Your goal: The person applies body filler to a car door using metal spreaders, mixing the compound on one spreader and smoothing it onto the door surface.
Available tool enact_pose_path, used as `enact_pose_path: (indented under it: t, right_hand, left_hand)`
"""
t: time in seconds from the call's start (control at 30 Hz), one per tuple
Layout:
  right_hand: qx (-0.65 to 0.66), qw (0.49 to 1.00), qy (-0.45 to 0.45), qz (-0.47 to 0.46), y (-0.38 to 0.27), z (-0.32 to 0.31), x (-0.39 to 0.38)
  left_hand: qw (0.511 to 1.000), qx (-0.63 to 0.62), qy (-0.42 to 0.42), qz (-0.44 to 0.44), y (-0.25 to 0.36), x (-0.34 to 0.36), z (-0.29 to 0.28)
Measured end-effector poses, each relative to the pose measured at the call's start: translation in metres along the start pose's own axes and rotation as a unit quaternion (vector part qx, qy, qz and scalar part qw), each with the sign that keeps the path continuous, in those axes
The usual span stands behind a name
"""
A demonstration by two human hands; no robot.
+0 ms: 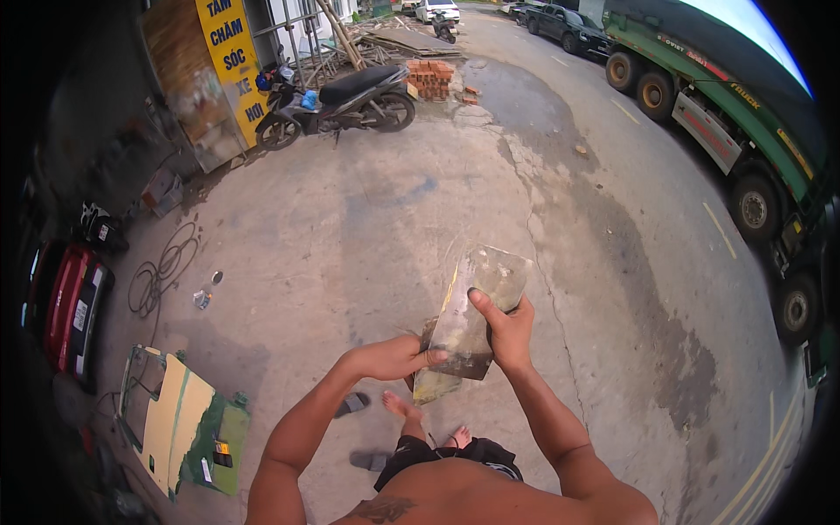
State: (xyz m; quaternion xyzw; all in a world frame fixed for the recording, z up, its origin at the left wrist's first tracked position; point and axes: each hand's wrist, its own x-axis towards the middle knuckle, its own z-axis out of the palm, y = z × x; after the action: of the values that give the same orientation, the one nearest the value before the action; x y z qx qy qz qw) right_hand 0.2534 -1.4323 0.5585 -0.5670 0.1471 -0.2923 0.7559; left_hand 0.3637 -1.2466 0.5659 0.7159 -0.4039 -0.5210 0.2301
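In front of my body I hold a flat, rectangular, putty-smeared board (500,267), grey with a yellow streak along one edge. My right hand (509,331) grips its right side, thumb lying across the upper face. At the lower left, my left hand (398,357) is closed around the board's edge with the thumb on top. A dark, flat edge shows beside the left fingers, and a greenish corner sticks out below; whether these belong to a separate piece I cannot tell. The fingers under the board are hidden.
On the concrete at left lies a cream and green vehicle door (166,420), with a coiled hose (162,276) beyond it. A red car (74,306) stands far left. A motorbike (350,101) and stacked bricks (429,80) are ahead. A green truck (713,114) occupies the right roadside.
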Motion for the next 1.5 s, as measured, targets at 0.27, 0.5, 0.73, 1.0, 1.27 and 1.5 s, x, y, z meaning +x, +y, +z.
enact_pose_path:
  t: [0.27, 0.5, 0.73, 1.0, 1.27, 1.5]
  right_hand:
    - [0.105, 0.976, 0.071, 0.177, 0.056, 0.003, -0.032]
    - [0.089, 0.989, 0.104, 0.055, 0.047, -0.003, -0.016]
    - [0.022, 0.995, 0.035, -0.094, -0.005, -0.025, 0.03]
    - [0.216, 0.963, -0.002, -0.161, -0.063, -0.028, 0.027]
    - [0.228, 0.951, -0.21, 0.002, -0.021, -0.011, -0.012]
    - [0.067, 0.959, -0.259, 0.093, -0.009, -0.062, 0.029]
  left_hand:
    - [0.81, -0.261, 0.468, 0.237, -0.003, 0.038, 0.029]
    - [0.977, -0.032, 0.175, 0.114, -0.019, 0.019, 0.022]
    - [0.992, -0.099, 0.059, 0.054, -0.02, 0.006, 0.006]
    - [0.68, -0.574, 0.317, 0.328, 0.01, 0.017, 0.055]
    - [0.649, -0.567, 0.374, 0.344, 0.027, 0.013, 0.07]
    - [0.694, -0.505, 0.409, 0.31, 0.006, -0.011, 0.052]
